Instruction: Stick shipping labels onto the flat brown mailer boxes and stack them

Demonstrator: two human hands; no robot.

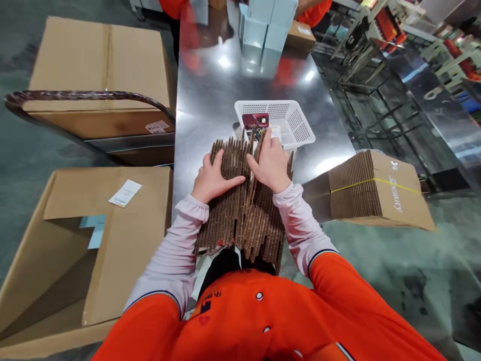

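Note:
A thick bundle of flattened brown cardboard boxes [225,215] stands on edge in front of my body, at the near end of the steel table. My left hand [216,179] lies on the left part of the bundle, thumb and fingers spread over the upper edges. On the right part, my right hand [271,163] has its thumb and index finger around some sheets near a gap in the bundle. The right hand's other fingers are partly hidden. Just beyond the bundle sits a white perforated basket [298,128] with a dark red card [252,120] inside.
Light blue boxes [265,25] are stacked at the far end of the steel table [210,85]. On the right stands a strapped cardboard bundle [355,188]. To the left are an open carton [139,240] and a trolley [93,95] carrying a large carton [75,60]. People in orange stand beyond.

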